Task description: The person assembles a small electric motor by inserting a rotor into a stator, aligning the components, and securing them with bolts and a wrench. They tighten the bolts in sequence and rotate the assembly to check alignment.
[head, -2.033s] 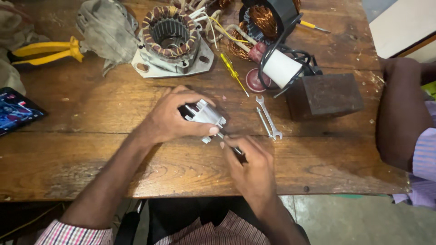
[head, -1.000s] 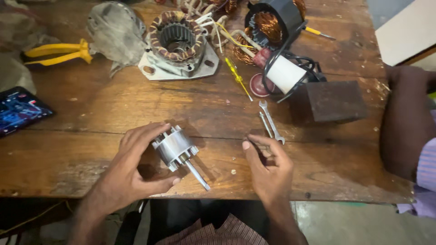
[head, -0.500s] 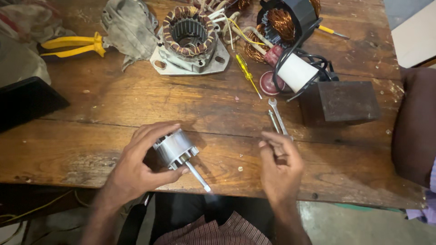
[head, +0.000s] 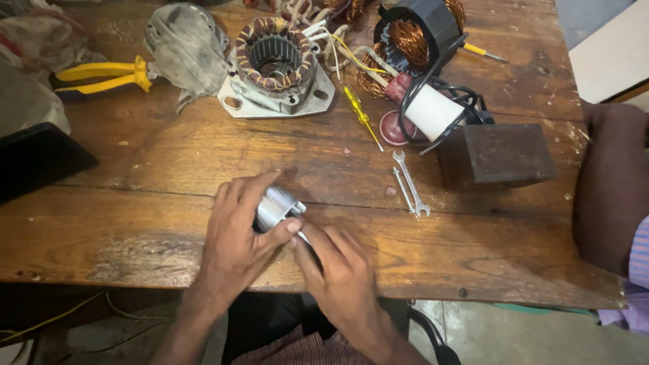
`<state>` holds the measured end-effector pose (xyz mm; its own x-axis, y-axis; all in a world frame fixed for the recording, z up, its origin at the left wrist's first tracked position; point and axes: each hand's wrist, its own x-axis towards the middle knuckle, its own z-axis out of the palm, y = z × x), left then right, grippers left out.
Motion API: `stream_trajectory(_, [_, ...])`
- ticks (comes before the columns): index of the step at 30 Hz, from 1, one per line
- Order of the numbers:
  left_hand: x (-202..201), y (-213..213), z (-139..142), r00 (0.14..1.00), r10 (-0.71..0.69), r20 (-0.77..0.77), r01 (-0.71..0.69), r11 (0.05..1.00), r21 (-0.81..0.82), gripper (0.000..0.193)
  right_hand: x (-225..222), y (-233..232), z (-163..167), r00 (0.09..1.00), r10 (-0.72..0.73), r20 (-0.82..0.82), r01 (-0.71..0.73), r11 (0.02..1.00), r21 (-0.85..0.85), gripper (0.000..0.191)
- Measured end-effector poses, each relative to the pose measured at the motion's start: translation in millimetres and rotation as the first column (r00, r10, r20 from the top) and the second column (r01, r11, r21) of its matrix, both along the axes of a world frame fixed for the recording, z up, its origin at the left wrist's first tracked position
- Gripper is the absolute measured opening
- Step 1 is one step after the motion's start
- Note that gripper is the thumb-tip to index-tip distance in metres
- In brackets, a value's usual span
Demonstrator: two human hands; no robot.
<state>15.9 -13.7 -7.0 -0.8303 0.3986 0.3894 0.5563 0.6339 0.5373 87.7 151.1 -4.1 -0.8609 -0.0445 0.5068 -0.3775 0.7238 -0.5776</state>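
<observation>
You have no packages, labels or signs here; only a dark flat screen-like slab (head: pixel 34 162) at nine o'clock, unlit.

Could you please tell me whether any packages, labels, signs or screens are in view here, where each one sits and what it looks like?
Dark flat rectangular slab, possibly a device with a screen: left edge of the worn brown wooden table, black, unlit, partly under grey cloth; cannot tell for sure.
White cylindrical roll: upper right beside the rusty brown metal block, plain white, no label visible.
No packages or signs visible.
</observation>
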Motion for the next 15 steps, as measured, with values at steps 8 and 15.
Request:
stream_trajectory(8, [3,4,-6,0.987,0.107,0.118,-0.115,0.992,0.06,0.085,-6,3,0,0.994,0.001,0.112,0.009,0.996,-0.085,0.018])
stream_trajectory(15, [3,1,-1,0.998,0.07,-0.005,-0.069,0.997,0.038,0.081,-7,13,-3,0.954,0.018,0.3,0.058,0.969,-0.242,0.018])
